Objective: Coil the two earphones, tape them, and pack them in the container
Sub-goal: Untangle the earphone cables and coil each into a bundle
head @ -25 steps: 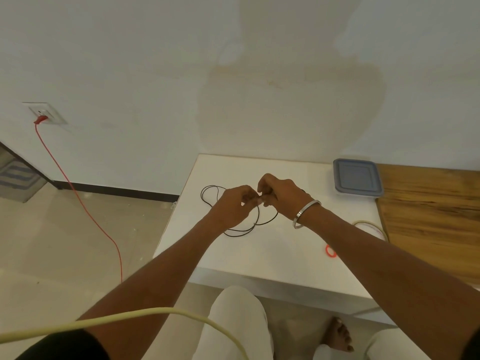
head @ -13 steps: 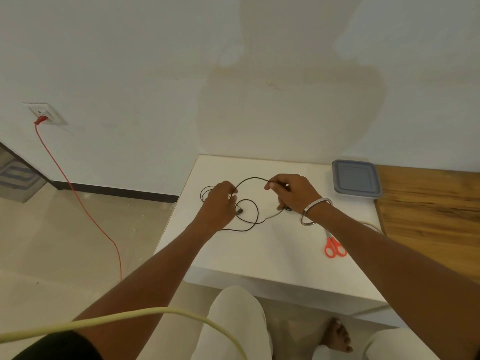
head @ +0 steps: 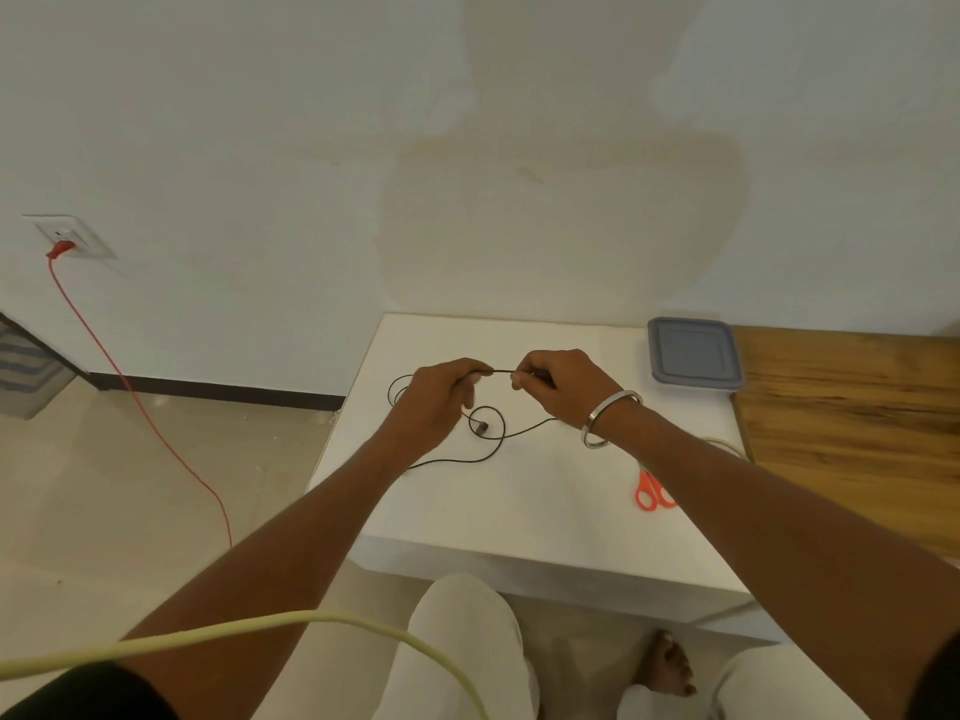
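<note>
A black earphone cable [head: 488, 439] lies in loose loops on the white table [head: 545, 501]. My left hand [head: 436, 402] and my right hand [head: 558, 387] each pinch the cable, and a short stretch runs taut between them above the table. A small earbud sits inside one loop below my hands. More black loops show behind my left hand at the far left. The grey-lidded container [head: 693, 353] stands shut at the table's back right.
Orange-handled scissors [head: 652, 493] lie at the right, partly under my right forearm, with a pale ring-shaped thing behind the arm. A wooden surface [head: 852, 418] adjoins the table on the right. A red cord [head: 145, 407] runs from a wall socket down across the floor.
My hands came apart and then drew closer again, lifting a short stretch of cable taut between them. The loops on the table have shifted.
</note>
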A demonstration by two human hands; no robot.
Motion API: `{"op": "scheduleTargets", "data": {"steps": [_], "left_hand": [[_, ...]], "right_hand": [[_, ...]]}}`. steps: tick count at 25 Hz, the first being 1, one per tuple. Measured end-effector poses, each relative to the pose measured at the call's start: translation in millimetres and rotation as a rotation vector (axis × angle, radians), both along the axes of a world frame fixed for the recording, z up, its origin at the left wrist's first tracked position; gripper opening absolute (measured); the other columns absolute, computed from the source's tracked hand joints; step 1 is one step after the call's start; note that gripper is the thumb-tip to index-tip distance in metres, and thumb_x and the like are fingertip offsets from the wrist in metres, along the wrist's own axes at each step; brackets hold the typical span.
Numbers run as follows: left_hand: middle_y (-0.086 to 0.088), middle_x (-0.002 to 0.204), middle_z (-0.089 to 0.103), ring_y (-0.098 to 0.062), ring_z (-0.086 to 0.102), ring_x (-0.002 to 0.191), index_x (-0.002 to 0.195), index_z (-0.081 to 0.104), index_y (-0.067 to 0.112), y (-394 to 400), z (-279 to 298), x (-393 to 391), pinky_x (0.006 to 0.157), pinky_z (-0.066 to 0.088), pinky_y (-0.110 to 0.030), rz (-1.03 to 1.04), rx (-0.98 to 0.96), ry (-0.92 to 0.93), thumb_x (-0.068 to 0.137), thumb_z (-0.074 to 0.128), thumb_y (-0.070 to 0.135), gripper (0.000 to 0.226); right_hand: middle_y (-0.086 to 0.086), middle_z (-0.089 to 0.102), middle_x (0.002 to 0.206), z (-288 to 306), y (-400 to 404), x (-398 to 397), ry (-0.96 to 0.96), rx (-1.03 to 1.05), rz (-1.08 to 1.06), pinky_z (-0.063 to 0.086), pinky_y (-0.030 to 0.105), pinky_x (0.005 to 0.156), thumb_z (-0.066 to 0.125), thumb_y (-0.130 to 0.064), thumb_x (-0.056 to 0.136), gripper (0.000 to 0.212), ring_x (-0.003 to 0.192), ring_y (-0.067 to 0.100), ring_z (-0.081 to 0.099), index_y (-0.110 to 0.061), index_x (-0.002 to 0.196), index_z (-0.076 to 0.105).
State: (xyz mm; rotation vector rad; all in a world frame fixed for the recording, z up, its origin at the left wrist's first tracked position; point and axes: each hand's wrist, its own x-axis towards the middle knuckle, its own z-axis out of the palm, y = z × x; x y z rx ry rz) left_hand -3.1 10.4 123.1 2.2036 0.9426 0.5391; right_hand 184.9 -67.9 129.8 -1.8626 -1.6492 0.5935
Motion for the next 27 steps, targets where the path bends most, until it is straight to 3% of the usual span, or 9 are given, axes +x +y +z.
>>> {"op": "scheduleTargets", "data": {"steps": [3, 7, 9, 13, 16, 18, 22, 25, 27], "left_hand": [[-0.001, 0.067, 0.059, -0.012, 0.055, 0.058, 0.105, 0.066, 0.016, 8, -8, -12, 0.058, 0.043, -0.019, 0.076, 0.066, 0.043, 0.103, 0.042, 0.018, 0.025], [-0.009, 0.065, 0.06, -0.031, 0.056, 0.056, 0.099, 0.063, 0.013, 22, -18, -35, 0.055, 0.047, -0.035, 0.242, 0.084, 0.087, 0.103, 0.037, 0.016, 0.027], [-0.011, 0.071, 0.064, -0.032, 0.06, 0.06, 0.097, 0.062, 0.013, 25, -21, -44, 0.057, 0.051, -0.037, 0.308, 0.052, 0.132, 0.102, 0.037, 0.016, 0.026], [-0.01, 0.107, 0.066, -0.025, 0.062, 0.095, 0.109, 0.062, 0.009, 21, -26, -38, 0.079, 0.049, -0.031, 0.326, -0.036, 0.202, 0.093, 0.041, -0.002, 0.028], [-0.007, 0.137, 0.049, -0.024, 0.045, 0.129, 0.134, 0.048, 0.011, 9, -23, -25, 0.105, 0.038, -0.031, 0.258, -0.117, 0.264, 0.08, 0.047, -0.012, 0.059], [-0.003, 0.147, 0.038, -0.019, 0.033, 0.138, 0.144, 0.037, 0.015, 1, -15, -17, 0.11, 0.028, -0.027, 0.146, -0.123, 0.183, 0.08, 0.05, -0.01, 0.07], [0.007, 0.133, 0.055, -0.005, 0.047, 0.123, 0.136, 0.049, 0.02, -14, 1, 8, 0.102, 0.033, -0.017, -0.092, 0.026, -0.018, 0.095, 0.053, 0.009, 0.043], [-0.002, 0.09, 0.07, -0.006, 0.063, 0.085, 0.115, 0.064, 0.012, -14, 9, 18, 0.079, 0.046, -0.016, -0.119, 0.074, -0.036, 0.1, 0.048, 0.014, 0.022], [-0.004, 0.071, 0.065, -0.003, 0.058, 0.066, 0.107, 0.067, 0.012, -12, 10, 16, 0.063, 0.04, -0.009, -0.079, 0.076, -0.034, 0.101, 0.045, 0.014, 0.024]], "right_hand": [[-0.016, 0.053, 0.057, -2, -2, 4, -0.034, -0.022, -0.014, 0.036, 0.017, 0.053, 0.053, -0.03, 0.093, 0.018, 0.046, 0.001, 0.046, -0.021, 0.085, 0.066], [-0.001, 0.067, 0.074, -3, -5, 20, -0.082, -0.066, -0.041, 0.051, 0.03, 0.065, 0.053, -0.033, 0.093, 0.022, 0.063, 0.014, 0.061, -0.016, 0.09, 0.067], [-0.004, 0.065, 0.07, -3, -8, 27, -0.081, -0.05, -0.059, 0.049, 0.027, 0.062, 0.053, -0.033, 0.093, 0.021, 0.057, 0.006, 0.058, -0.018, 0.088, 0.067], [-0.014, 0.053, 0.056, 1, -5, 23, -0.048, 0.015, -0.031, 0.033, 0.013, 0.053, 0.054, -0.029, 0.093, 0.017, 0.047, 0.002, 0.047, -0.019, 0.088, 0.067], [-0.013, 0.052, 0.056, 3, -3, 15, -0.045, 0.027, 0.012, 0.035, 0.014, 0.054, 0.054, -0.028, 0.092, 0.014, 0.052, 0.004, 0.047, -0.022, 0.088, 0.067], [-0.013, 0.051, 0.056, 4, -1, 11, -0.046, 0.024, 0.038, 0.037, 0.016, 0.055, 0.054, -0.029, 0.092, 0.015, 0.054, 0.004, 0.049, -0.021, 0.089, 0.067], [-0.016, 0.049, 0.056, 5, 3, 5, -0.095, 0.055, 0.074, 0.034, 0.016, 0.055, 0.054, -0.03, 0.092, 0.017, 0.054, 0.001, 0.047, -0.02, 0.092, 0.067], [-0.013, 0.053, 0.062, 5, 6, 3, -0.095, 0.067, 0.078, 0.036, 0.02, 0.057, 0.053, -0.03, 0.093, 0.018, 0.058, 0.003, 0.049, -0.018, 0.093, 0.067], [-0.013, 0.055, 0.065, 5, 6, 5, -0.094, 0.051, 0.083, 0.037, 0.018, 0.057, 0.053, -0.031, 0.093, 0.018, 0.06, 0.003, 0.05, -0.019, 0.092, 0.066]]}}
